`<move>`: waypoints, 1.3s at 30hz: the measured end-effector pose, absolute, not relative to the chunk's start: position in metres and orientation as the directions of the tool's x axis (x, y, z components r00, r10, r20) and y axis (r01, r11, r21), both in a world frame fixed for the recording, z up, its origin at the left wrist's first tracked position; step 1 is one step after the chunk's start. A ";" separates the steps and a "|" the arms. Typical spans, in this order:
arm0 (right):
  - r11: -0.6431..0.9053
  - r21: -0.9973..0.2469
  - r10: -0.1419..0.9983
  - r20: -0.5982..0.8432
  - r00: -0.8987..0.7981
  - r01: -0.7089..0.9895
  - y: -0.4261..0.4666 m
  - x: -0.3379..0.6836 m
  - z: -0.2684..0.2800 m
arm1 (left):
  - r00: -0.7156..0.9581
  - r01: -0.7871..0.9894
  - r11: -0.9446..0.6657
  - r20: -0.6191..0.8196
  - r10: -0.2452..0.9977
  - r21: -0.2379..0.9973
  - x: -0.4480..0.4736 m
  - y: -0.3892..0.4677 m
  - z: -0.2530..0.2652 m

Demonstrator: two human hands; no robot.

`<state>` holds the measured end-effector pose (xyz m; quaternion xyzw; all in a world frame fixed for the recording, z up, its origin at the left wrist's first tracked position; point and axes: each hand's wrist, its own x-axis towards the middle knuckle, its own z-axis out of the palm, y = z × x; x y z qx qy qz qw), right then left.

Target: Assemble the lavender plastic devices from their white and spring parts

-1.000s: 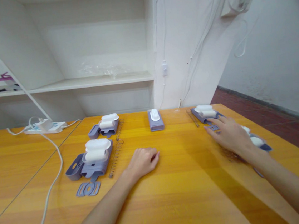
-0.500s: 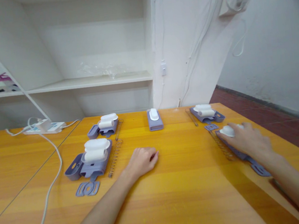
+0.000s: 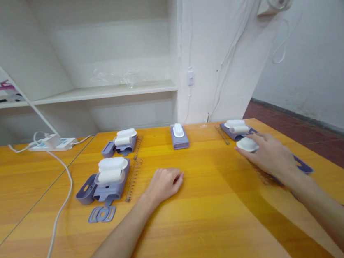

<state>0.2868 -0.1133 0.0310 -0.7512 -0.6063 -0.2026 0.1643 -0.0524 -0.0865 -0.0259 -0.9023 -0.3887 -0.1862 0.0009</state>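
Note:
At the right, my right hand (image 3: 273, 157) grips a white oval cap-like piece (image 3: 247, 145) between thumb and fingers. Beneath that hand, a purple housing is mostly hidden; one purple part (image 3: 303, 165) shows past the wrist. A metal spring (image 3: 260, 172) lies beside it, partly covered. My left hand (image 3: 165, 183) rests on the table with its fingers curled in, and I see nothing in it. Nearest to its left are another coiled spring (image 3: 133, 181) and a purple housing (image 3: 112, 191) carrying a white oval piece (image 3: 113, 164) and a white cylinder (image 3: 111, 176).
Farther back stand a purple case (image 3: 180, 143) with a white top piece, and similar part sets at the back left (image 3: 126, 149) and back right (image 3: 236, 134). A power strip (image 3: 54, 144) and its white cable (image 3: 65, 204) lie left. Shelving (image 3: 105, 92) rises behind the table.
My right hand has moved left and away from me with the white oval piece, off the purple housing. My left hand stays where it was; the view has shifted slightly.

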 end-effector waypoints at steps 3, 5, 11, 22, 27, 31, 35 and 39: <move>-0.024 -0.023 0.874 0.485 0.032 0.999 -0.107 0.248 0.026 | 0.630 0.699 -0.701 0.343 0.697 0.140 -0.052 -0.087 -0.025; 0.082 -0.044 0.897 0.438 -0.055 0.996 -0.105 0.222 0.019 | 0.627 0.701 -0.699 0.346 0.698 0.139 -0.052 -0.087 -0.024; 0.299 -0.115 0.911 0.328 -0.248 0.947 -0.112 0.157 0.005 | 0.599 0.704 -0.688 0.376 0.707 0.173 -0.052 -0.088 -0.022; 0.548 -0.160 0.825 0.263 -0.499 0.821 -0.126 0.145 0.014 | 0.565 0.703 -0.684 0.433 0.703 0.193 -0.053 -0.091 -0.019; 0.469 -0.197 0.831 0.429 -0.354 0.861 -0.111 0.198 0.034 | 0.575 0.704 -0.683 0.407 0.709 0.194 -0.053 -0.091 -0.018; 0.134 -0.127 0.866 0.497 -0.054 0.983 -0.094 0.255 0.037 | 0.572 0.710 -0.677 0.400 0.716 0.195 -0.052 -0.091 -0.017; -0.262 -0.038 0.877 0.407 0.255 0.964 -0.094 0.305 0.026 | 0.574 0.710 -0.676 0.395 0.717 0.196 -0.052 -0.091 -0.017; -0.442 -0.011 0.852 0.307 0.423 0.897 -0.105 0.331 0.010 | 0.576 0.707 -0.677 0.390 0.719 0.205 -0.052 -0.090 -0.018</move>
